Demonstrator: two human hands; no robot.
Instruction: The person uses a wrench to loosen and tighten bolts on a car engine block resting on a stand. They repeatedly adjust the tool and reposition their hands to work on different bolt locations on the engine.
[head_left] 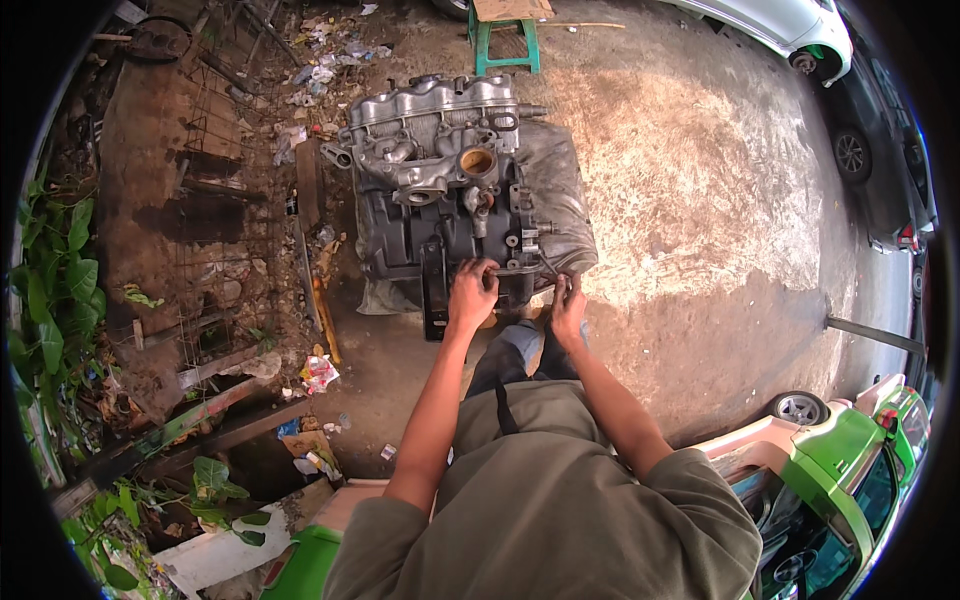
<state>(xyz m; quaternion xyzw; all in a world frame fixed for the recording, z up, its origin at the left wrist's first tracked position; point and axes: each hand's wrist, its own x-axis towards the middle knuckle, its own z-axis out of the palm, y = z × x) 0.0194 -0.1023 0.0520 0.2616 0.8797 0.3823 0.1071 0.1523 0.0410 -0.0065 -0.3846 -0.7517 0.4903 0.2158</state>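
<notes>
Before me stands a car engine (pixel 405 222), with a silvery ribbed cover on its far side and a dark block nearer me. My left hand (pixel 474 296) is at the engine's near edge, its fingers curled in next to a black metal bracket (pixel 434 290); what they grip is hidden. Just to the right, my right hand (pixel 568 308) pinches a thin metal rod-like tool (pixel 548 265), whose far end reaches toward the engine's near right corner. A round open port (pixel 478 162) faces up on the silvery part.
Grey plastic sheeting (pixel 560 180) lies beneath and right of the engine. A green-legged stool (pixel 505 42) stands beyond it. Rusty mesh, planks and litter (pixel 320 374) line the left. Parked cars, including a green one (pixel 830 455), stand at the right.
</notes>
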